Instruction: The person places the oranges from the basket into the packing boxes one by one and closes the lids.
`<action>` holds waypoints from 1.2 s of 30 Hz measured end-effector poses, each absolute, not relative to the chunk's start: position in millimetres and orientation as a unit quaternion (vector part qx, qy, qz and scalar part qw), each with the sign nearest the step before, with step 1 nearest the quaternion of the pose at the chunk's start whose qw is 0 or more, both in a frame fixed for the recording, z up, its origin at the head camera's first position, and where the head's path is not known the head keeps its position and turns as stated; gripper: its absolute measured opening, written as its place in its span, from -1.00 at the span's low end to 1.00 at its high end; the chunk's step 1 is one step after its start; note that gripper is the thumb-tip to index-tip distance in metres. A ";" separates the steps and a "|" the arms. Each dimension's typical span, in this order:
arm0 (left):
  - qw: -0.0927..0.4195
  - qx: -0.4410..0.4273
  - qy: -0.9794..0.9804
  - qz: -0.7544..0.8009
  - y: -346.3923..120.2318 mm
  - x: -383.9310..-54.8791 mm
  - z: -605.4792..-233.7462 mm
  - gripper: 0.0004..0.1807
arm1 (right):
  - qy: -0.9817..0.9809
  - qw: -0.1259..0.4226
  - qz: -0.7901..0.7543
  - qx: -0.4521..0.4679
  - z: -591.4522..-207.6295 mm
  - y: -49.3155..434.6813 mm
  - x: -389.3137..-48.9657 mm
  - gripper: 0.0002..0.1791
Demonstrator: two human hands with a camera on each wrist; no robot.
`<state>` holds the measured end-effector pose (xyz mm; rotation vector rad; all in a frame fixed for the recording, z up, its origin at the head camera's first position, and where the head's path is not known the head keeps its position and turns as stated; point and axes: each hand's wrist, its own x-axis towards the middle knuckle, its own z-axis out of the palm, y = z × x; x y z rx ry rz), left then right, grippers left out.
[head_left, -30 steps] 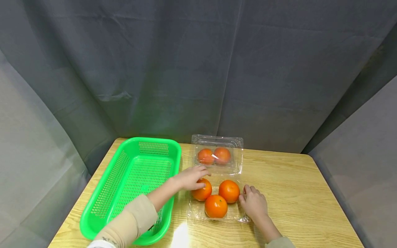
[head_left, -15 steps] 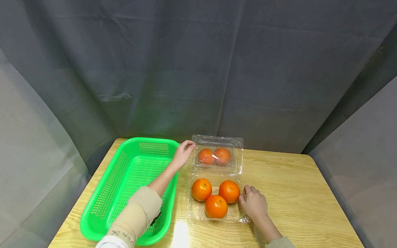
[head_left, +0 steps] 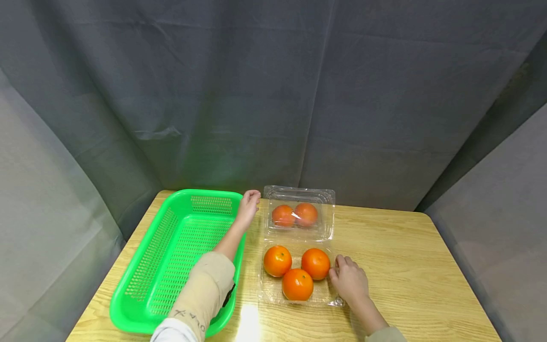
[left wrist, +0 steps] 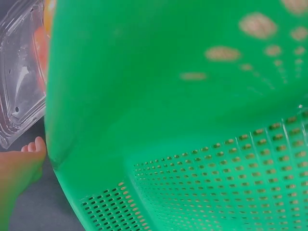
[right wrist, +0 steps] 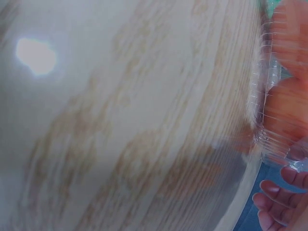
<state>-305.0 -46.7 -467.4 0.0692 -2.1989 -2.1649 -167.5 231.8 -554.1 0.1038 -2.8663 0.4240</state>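
Observation:
A clear plastic clamshell container [head_left: 267, 295] lies open on the table, its lid [head_left: 325, 230] folded away at the back. Three glossy oranges [head_left: 297, 285] sit in its base. Two duller orange rounds [head_left: 306, 214] show in the lid. My left hand [head_left: 248, 209], fingers loosely bent and holding nothing, is just left of the lid, by the far right corner of the green basket [head_left: 115, 304]. My right hand [head_left: 350, 281] rests at the container's right side, thumb by its edge. In the right wrist view its fingers [right wrist: 274, 192] bend loosely beside the clear wall.
The perforated green basket fills the left of the wooden table [head_left: 406, 266], its inside bare apart from my sleeve [head_left: 205, 285] crossing over it. Grey curtains [head_left: 239, 95] hang behind and on both sides.
My left hand has moved from the left orange, up and to the left past the lid, to the basket's far right corner. My right hand, the oranges and the container have stayed put.

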 end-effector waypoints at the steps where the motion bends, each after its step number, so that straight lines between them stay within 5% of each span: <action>1: 0.018 0.026 -0.711 -0.702 -46.6 -305.4 -467.7 -0.61 | -0.981 0.124 0.146 0.037 -553.9 231.7 -167.3 -0.85; 8: -0.014 0.001 -0.708 -0.706 -60.0 -375.3 -564.0 -0.46 | -0.980 0.132 0.146 0.040 -555.5 231.7 -168.1 -0.85; 18: -0.147 -0.033 -0.656 -0.740 -69.9 -460.2 -672.8 -0.29 | -0.981 0.125 0.146 0.036 -555.4 231.4 -168.4 -0.86; 21: -0.167 -0.035 -0.650 -0.740 -66.1 -444.7 -651.8 -0.29 | -0.981 0.119 0.146 0.036 -555.0 231.8 -168.4 -0.86; 29: -0.182 0.013 -0.674 -0.716 -45.3 -310.5 -472.0 -0.37 | -0.982 0.115 0.145 0.031 -554.9 231.3 -168.9 -0.85; 36: -0.178 0.016 -0.666 -0.724 -44.5 -295.6 -451.5 -0.39 | -0.982 0.114 0.145 0.032 -555.6 230.9 -169.3 -0.85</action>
